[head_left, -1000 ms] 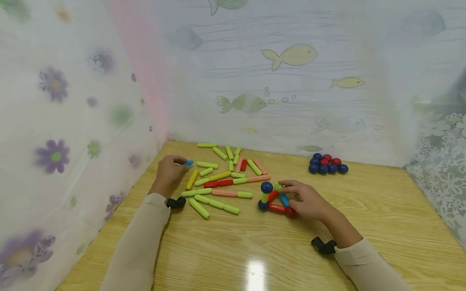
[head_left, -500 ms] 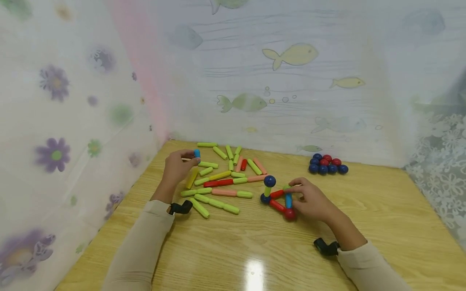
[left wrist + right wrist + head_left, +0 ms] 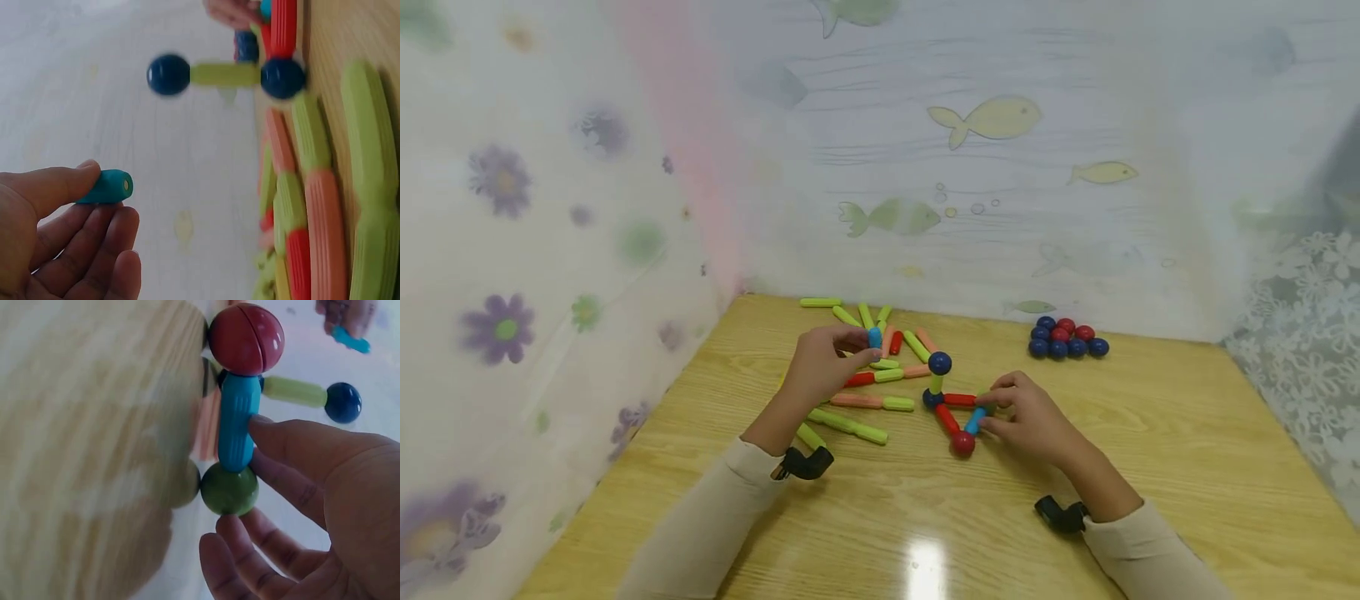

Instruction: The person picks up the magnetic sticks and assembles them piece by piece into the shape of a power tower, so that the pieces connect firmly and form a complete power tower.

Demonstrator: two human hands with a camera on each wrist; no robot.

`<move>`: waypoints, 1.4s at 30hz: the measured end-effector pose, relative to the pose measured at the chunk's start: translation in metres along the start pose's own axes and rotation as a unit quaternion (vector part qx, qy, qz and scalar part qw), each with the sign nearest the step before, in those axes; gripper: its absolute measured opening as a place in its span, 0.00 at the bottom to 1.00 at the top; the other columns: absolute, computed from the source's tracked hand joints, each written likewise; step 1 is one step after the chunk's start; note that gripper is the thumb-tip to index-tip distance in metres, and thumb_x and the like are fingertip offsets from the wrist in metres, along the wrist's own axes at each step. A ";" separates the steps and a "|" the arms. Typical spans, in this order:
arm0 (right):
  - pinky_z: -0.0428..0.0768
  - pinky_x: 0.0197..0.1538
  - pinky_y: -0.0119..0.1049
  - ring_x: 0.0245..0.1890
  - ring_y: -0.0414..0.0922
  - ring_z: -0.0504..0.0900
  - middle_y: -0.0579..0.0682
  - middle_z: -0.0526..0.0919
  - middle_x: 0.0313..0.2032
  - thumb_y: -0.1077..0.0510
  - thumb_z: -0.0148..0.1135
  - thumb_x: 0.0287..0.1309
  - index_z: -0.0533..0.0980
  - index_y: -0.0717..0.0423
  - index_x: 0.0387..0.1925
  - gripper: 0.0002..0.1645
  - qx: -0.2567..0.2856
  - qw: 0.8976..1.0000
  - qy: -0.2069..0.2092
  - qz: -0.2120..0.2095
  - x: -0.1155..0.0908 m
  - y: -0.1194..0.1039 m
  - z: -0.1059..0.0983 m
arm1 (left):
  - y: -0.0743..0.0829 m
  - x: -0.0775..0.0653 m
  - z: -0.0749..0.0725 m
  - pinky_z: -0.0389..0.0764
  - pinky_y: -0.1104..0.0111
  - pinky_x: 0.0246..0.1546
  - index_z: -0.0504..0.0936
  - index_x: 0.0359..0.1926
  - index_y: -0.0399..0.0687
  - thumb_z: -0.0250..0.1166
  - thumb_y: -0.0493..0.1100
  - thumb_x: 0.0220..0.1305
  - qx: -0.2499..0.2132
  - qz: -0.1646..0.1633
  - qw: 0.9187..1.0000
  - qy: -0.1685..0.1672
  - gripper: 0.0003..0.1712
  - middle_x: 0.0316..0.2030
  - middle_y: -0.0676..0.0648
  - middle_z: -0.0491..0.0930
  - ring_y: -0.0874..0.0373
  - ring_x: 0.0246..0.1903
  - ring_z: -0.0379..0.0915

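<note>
Left hand (image 3: 826, 367): thumb and fingers pinching one blue rod (image 3: 875, 337), short, tapered, held clear of the table (image 3: 850, 517) at ten o'clock of the frame (image 3: 947, 420). Left wrist view adds a pale disc (image 3: 126, 185) in the rod's end, not visible from the head. Loose rods (image 3: 853, 427): lime, red, salmon, yellow, lying near the left hand. Frame: triangular, on the table; two red bars (image 3: 960, 400), one blue bar (image 3: 974, 422); lime post (image 3: 936, 384) upright between two navy balls (image 3: 940, 363) at ten o'clock, red ball (image 3: 962, 443) at six, green ball (image 3: 229, 489) at two. Right wrist view shows the green ball whole, mostly covered from the head, and the red ball's seam. Right hand (image 3: 1033, 425): three o'clock of the frame, part-curled, holding it, thumb on the blue bar, fingers round the green ball. Loose balls (image 3: 1058, 350): navy and red, grouped at two o'clock of the frame.
</note>
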State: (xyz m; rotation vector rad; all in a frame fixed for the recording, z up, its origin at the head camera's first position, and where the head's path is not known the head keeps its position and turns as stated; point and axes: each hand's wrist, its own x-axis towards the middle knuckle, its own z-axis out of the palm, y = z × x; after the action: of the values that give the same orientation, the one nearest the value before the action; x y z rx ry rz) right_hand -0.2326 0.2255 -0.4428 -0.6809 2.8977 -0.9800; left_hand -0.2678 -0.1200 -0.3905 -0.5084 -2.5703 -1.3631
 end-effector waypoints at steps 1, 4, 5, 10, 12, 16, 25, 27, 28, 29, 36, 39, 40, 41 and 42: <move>0.81 0.45 0.39 0.42 0.48 0.78 0.57 0.75 0.54 0.58 0.72 0.64 0.87 0.54 0.51 0.14 0.003 1.000 0.001 0.004 0.001 -0.001 0.001 | 0.004 -0.003 0.004 0.86 0.64 0.39 0.90 0.46 0.53 0.75 0.51 0.64 0.002 0.009 1.000 -0.003 0.13 0.40 0.55 0.89 0.60 0.39 0.86; 0.81 0.45 0.37 0.43 0.47 0.79 0.57 0.75 0.53 0.56 0.73 0.64 0.87 0.54 0.51 0.15 0.011 1.000 0.001 0.017 0.003 -0.003 0.005 | 0.012 -0.011 0.018 0.85 0.67 0.39 0.90 0.45 0.54 0.76 0.51 0.63 0.001 0.024 0.999 -0.021 0.12 0.37 0.57 0.89 0.64 0.37 0.84; 0.81 0.45 0.37 0.43 0.47 0.79 0.56 0.74 0.53 0.56 0.73 0.63 0.87 0.53 0.51 0.15 0.014 1.000 0.000 0.025 0.004 -0.004 0.006 | 0.014 -0.014 0.023 0.85 0.67 0.39 0.90 0.45 0.54 0.76 0.51 0.63 -0.003 0.029 0.999 -0.030 0.12 0.37 0.58 0.89 0.65 0.37 0.84; 0.82 0.48 0.42 0.45 0.48 0.80 0.56 0.74 0.53 0.54 0.73 0.64 0.87 0.52 0.51 0.15 0.026 0.999 0.002 0.031 0.006 -0.010 0.010 | 0.022 -0.026 0.051 0.84 0.71 0.37 0.90 0.47 0.55 0.75 0.51 0.64 -0.004 0.047 0.995 -0.084 0.12 0.36 0.60 0.88 0.69 0.36 0.83; 0.83 0.49 0.45 0.47 0.50 0.81 0.56 0.74 0.53 0.54 0.73 0.63 0.87 0.52 0.51 0.15 0.031 0.999 0.004 0.030 0.006 -0.012 0.011 | 0.025 -0.030 0.062 0.84 0.72 0.36 0.90 0.46 0.55 0.75 0.51 0.65 0.000 0.050 0.993 -0.103 0.12 0.36 0.61 0.87 0.70 0.36 0.82; 0.84 0.51 0.49 0.49 0.52 0.81 0.56 0.74 0.53 0.55 0.74 0.63 0.87 0.50 0.50 0.15 0.031 0.999 0.008 0.033 0.005 -0.012 0.012 | 0.028 -0.033 0.081 0.82 0.73 0.36 0.90 0.46 0.56 0.75 0.51 0.65 0.008 0.044 0.990 -0.132 0.11 0.35 0.63 0.86 0.72 0.35 0.81; 0.85 0.50 0.49 0.48 0.52 0.82 0.55 0.74 0.52 0.56 0.74 0.62 0.87 0.50 0.50 0.14 0.025 0.999 0.014 0.030 0.003 -0.010 0.011 | 0.031 -0.035 0.100 0.82 0.76 0.37 0.89 0.42 0.52 0.77 0.45 0.62 -0.010 0.035 0.986 -0.162 0.08 0.34 0.61 0.86 0.72 0.33 0.81; 0.85 0.50 0.49 0.48 0.52 0.82 0.55 0.74 0.52 0.56 0.74 0.62 0.87 0.50 0.50 0.14 0.025 0.999 0.014 0.030 0.002 -0.010 0.011 | 0.031 -0.036 0.102 0.82 0.76 0.37 0.89 0.41 0.52 0.77 0.45 0.62 -0.006 0.035 0.986 -0.165 0.08 0.34 0.60 0.86 0.72 0.33 0.82; 0.85 0.50 0.49 0.48 0.52 0.81 0.55 0.74 0.52 0.56 0.74 0.62 0.87 0.50 0.50 0.14 0.024 0.999 0.014 0.030 0.002 -0.010 0.011 | 0.031 -0.036 0.103 0.83 0.76 0.37 0.89 0.41 0.52 0.77 0.45 0.62 -0.007 0.033 0.985 -0.167 0.08 0.34 0.60 0.87 0.72 0.33 0.82; 0.85 0.50 0.49 0.47 0.52 0.81 0.55 0.75 0.52 0.56 0.74 0.62 0.87 0.50 0.50 0.14 0.024 0.999 0.015 0.030 0.001 -0.009 0.010 | 0.031 -0.036 0.104 0.83 0.76 0.38 0.88 0.41 0.52 0.77 0.45 0.62 -0.007 0.034 0.985 -0.169 0.08 0.34 0.59 0.87 0.72 0.33 0.82; 0.84 0.50 0.49 0.47 0.51 0.81 0.55 0.75 0.52 0.55 0.75 0.62 0.87 0.48 0.49 0.14 0.018 0.999 0.017 0.035 -0.001 -0.007 0.011 | 0.030 -0.035 0.110 0.81 0.78 0.37 0.88 0.46 0.53 0.75 0.46 0.65 0.017 0.041 0.977 -0.206 0.10 0.35 0.62 0.87 0.75 0.35 0.81; 0.83 0.50 0.48 0.47 0.50 0.80 0.54 0.75 0.51 0.55 0.75 0.62 0.87 0.48 0.49 0.14 0.017 0.999 0.020 0.036 -0.001 -0.006 0.011 | 0.029 -0.034 0.112 0.81 0.78 0.36 0.89 0.46 0.54 0.74 0.45 0.66 0.025 0.046 0.976 -0.212 0.09 0.35 0.63 0.88 0.75 0.35 0.80; 0.83 0.50 0.48 0.47 0.50 0.80 0.54 0.75 0.51 0.55 0.75 0.62 0.87 0.48 0.49 0.14 0.018 0.999 0.021 0.035 -0.001 -0.006 0.011 | 0.029 -0.034 0.113 0.81 0.78 0.36 0.89 0.45 0.54 0.74 0.45 0.66 0.027 0.047 0.976 -0.211 0.08 0.35 0.63 0.88 0.75 0.35 0.80; 0.83 0.50 0.48 0.47 0.50 0.80 0.54 0.75 0.51 0.55 0.75 0.62 0.87 0.48 0.49 0.14 0.018 0.999 0.022 0.035 -0.001 -0.006 0.011 | 0.029 -0.034 0.113 0.81 0.78 0.36 0.89 0.45 0.54 0.74 0.45 0.66 0.029 0.048 0.976 -0.210 0.08 0.34 0.63 0.87 0.75 0.35 0.80; 0.83 0.50 0.48 0.47 0.51 0.80 0.54 0.75 0.51 0.55 0.75 0.62 0.87 0.48 0.49 0.14 0.018 0.999 0.022 0.034 -0.001 -0.005 0.011 | 0.029 -0.034 0.114 0.81 0.78 0.36 0.89 0.45 0.54 0.74 0.45 0.66 0.031 0.047 0.976 -0.211 0.08 0.34 0.63 0.87 0.75 0.35 0.80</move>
State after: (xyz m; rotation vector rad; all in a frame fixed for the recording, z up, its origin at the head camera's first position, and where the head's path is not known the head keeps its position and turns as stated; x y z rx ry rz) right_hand -0.2279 0.2159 -0.4485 -0.5631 2.9109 -1.0510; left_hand -0.2263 -0.0176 -0.4428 -0.9900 -2.8554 -1.2472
